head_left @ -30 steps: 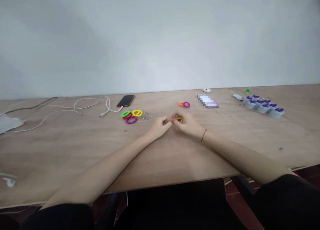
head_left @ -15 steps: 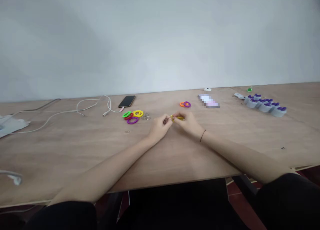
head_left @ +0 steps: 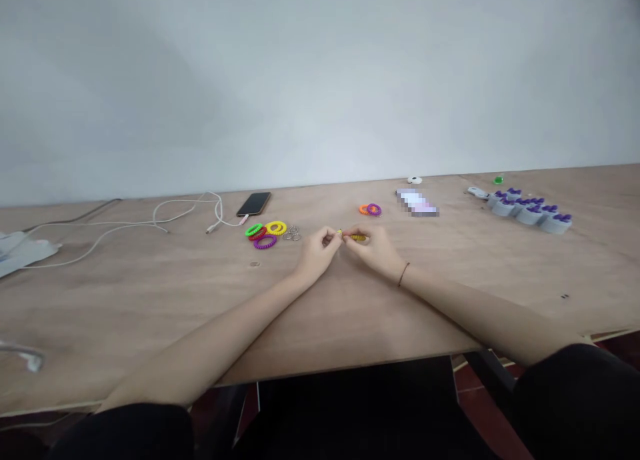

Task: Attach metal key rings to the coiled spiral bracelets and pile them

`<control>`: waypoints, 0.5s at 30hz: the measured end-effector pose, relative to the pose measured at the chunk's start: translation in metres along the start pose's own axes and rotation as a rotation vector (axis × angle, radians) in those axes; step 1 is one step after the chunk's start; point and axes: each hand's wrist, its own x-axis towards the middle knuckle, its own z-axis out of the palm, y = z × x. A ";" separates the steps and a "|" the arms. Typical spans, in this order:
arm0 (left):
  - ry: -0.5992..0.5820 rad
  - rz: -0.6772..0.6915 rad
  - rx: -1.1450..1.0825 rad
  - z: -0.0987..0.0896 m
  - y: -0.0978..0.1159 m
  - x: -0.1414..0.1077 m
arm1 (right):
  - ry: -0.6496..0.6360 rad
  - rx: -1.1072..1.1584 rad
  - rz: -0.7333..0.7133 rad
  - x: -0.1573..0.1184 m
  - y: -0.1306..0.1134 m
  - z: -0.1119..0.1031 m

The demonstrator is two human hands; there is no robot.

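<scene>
Green, red, purple and yellow coiled plastic rings [head_left: 265, 247] lie beside round silver metal rings [head_left: 292, 237]. Rightward, the left hand [head_left: 317, 252] and right hand [head_left: 376, 248], fingertips close together, pinch a partly hidden yellow coiled plastic ring [head_left: 358, 237] between them.

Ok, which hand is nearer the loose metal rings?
Left. The left hand is just right of the metal rings; the right hand is farther right, beyond the left one.

Indoor room, home or small workroom impossible to tell, a long light-brown wooden tabletop [head_left: 400, 313] set along a plain pale-grey wall [head_left: 320, 80], a black rectangular smartphone [head_left: 254, 204] plugged into a thin white cable [head_left: 212, 229], dark-red tiled floor [head_left: 475, 407] showing below
</scene>
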 end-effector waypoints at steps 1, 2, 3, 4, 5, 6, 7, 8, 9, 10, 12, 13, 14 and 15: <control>0.017 -0.002 -0.008 0.000 -0.001 0.001 | 0.002 0.015 0.013 0.000 0.001 0.000; 0.023 -0.005 -0.027 0.001 -0.003 0.001 | 0.001 0.034 0.026 0.000 0.001 0.001; 0.014 -0.009 -0.055 0.001 -0.004 0.002 | -0.003 0.055 0.039 0.000 0.001 0.001; -0.004 -0.013 -0.086 0.001 -0.005 0.003 | -0.012 0.076 0.049 0.000 0.002 0.001; -0.031 -0.017 -0.116 0.001 -0.007 0.004 | -0.027 0.097 0.055 0.001 0.002 0.001; -0.056 -0.022 -0.142 0.001 -0.009 0.004 | -0.046 0.115 0.057 0.001 0.003 0.001; -0.074 -0.029 -0.169 0.001 -0.011 0.005 | -0.067 0.127 0.056 0.002 0.004 0.001; -0.086 -0.037 -0.199 0.002 -0.013 0.006 | -0.082 0.132 0.061 0.003 0.005 0.001; -0.092 -0.047 -0.235 0.002 -0.015 0.007 | -0.092 0.131 0.072 0.004 0.006 0.000; -0.098 -0.060 -0.277 0.003 -0.017 0.007 | -0.090 0.124 0.089 0.005 0.008 -0.001; -0.117 -0.095 -0.358 0.003 -0.020 0.008 | -0.074 0.090 0.112 0.007 0.011 -0.003; -0.131 -0.114 -0.391 0.004 -0.020 0.008 | -0.081 0.061 0.104 0.007 0.011 -0.005; -0.145 -0.132 -0.417 0.004 -0.020 0.008 | -0.094 0.023 0.080 0.008 0.012 -0.006; -0.159 -0.149 -0.437 0.004 -0.019 0.008 | -0.117 -0.023 0.043 0.008 0.012 -0.008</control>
